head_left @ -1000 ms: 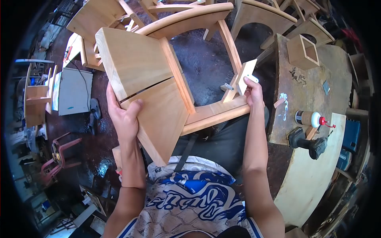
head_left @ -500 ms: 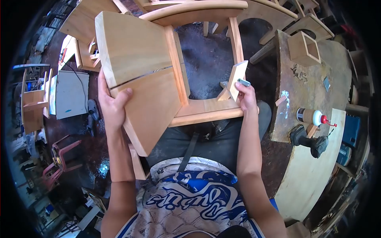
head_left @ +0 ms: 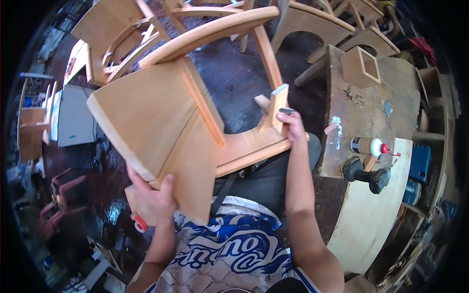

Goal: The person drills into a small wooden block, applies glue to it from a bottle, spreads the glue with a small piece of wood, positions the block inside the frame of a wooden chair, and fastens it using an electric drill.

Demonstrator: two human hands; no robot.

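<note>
A pale wooden chair lies tilted across my lap, its seat panel on the left and a curved rail at the far side. A thin dark line crosses the seat panel. My left hand is closed on the near edge of the seat, thumb on top and fingers underneath. At the right, my right hand is wrapped round a short upright wooden piece of the chair. A small dark stick-like thing pokes out between thumb and fingers; I cannot tell its kind.
On the workbench to the right are an open wooden box, several screws, a glue bottle with a red tip and a cordless drill. More wooden chairs stand beyond. A red round object shows below my left hand.
The chair has turned, its seat panel swinging down and toward me with my left hand. My right hand has shifted slightly left and down, still on the wooden piece.
</note>
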